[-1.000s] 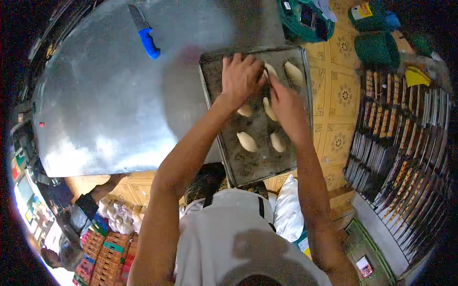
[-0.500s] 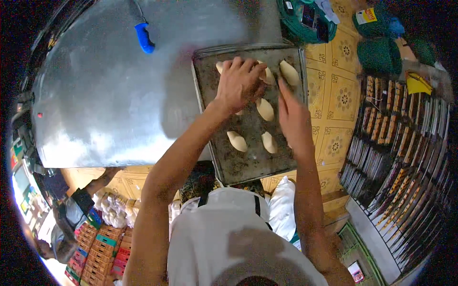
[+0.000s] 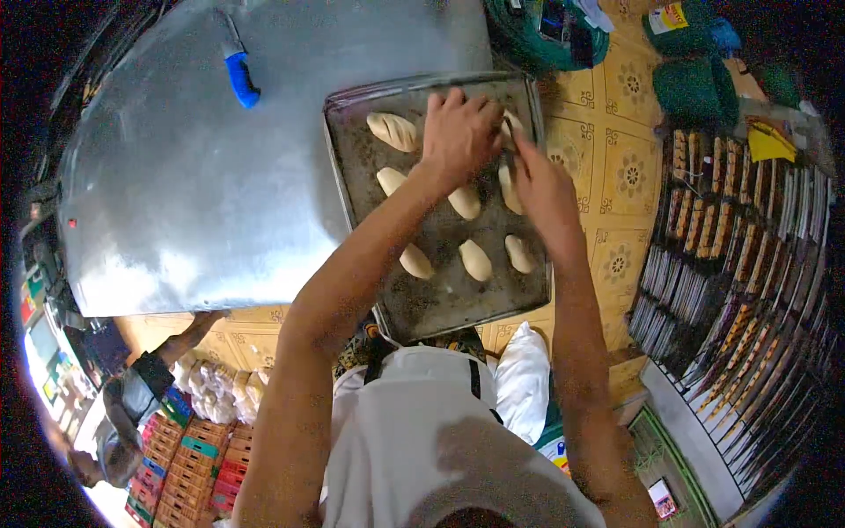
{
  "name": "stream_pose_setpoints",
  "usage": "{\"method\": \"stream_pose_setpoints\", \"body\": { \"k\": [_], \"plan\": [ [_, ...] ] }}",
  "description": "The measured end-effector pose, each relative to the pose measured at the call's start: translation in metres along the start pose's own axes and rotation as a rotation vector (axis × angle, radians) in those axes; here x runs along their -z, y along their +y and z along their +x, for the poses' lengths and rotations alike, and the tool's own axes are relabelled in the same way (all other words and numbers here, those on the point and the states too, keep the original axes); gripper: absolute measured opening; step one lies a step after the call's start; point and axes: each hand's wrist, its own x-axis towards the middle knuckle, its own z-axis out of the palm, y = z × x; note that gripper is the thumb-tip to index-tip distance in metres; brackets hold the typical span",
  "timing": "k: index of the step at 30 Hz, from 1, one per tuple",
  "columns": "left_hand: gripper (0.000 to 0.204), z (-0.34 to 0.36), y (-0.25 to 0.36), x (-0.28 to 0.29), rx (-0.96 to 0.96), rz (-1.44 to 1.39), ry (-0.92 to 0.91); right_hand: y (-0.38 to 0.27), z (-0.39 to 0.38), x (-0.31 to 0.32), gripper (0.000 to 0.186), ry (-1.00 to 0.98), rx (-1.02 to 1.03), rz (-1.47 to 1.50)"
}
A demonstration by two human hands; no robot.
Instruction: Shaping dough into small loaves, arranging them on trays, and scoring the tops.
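A dark, worn baking tray (image 3: 440,308) holds several oval pieces of pale raw dough. The far-left dough piece (image 3: 393,132) has slanting cuts across its top. My left hand (image 3: 462,136) lies over the far middle of the tray, fingers spread and bent down, hiding what is under it. Its finger side meets the far-right dough piece (image 3: 513,123). My right hand (image 3: 547,194) is closed at that piece, with something thin and dark at its fingertips, too small to make out. Nearer me are uncut pieces, among them a near-middle dough piece (image 3: 475,260).
The tray overlaps the right edge of a metal table (image 3: 194,176). A blue-handled knife (image 3: 240,79) lies toward the table's far side. On the right stands a rack (image 3: 731,290) of filled trays. Crates (image 3: 189,466) and another person's arm (image 3: 189,339) are at lower left.
My left hand has shifted right across the tray, uncovering the cut far-left piece. My right hand has closed in on the far-right piece. Tray and table appear further left in view.
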Motion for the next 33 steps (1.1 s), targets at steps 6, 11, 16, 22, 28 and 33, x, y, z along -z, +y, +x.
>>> {"method": "stream_pose_setpoints", "body": {
  "k": [6, 11, 16, 22, 28, 33],
  "plan": [
    [0.036, -0.006, 0.012, -0.003, -0.034, -0.075, 0.038, -0.003, -0.007, 0.018, 0.046, 0.055, -0.046, 0.079],
    [0.039, 0.006, 0.019, -0.006, 0.042, 0.022, -0.067, 0.016, -0.004, 0.001, 0.048, -0.007, -0.046, 0.026],
    [0.041, 0.000, 0.021, -0.012, -0.035, -0.031, 0.048, 0.030, -0.019, 0.002, 0.051, 0.004, -0.056, 0.044],
    [0.047, 0.005, 0.029, -0.007, 0.033, -0.016, -0.097, 0.037, -0.058, -0.001, 0.052, -0.070, -0.060, 0.091],
    [0.046, -0.083, -0.035, 0.056, 0.053, -0.249, 0.044, -0.037, -0.113, -0.033, 0.052, 0.006, -0.033, 0.171],
    [0.047, -0.155, -0.064, 0.090, 0.156, -0.206, 0.007, -0.119, -0.097, -0.086, 0.052, 0.015, 0.082, 0.161]
  ]
}}
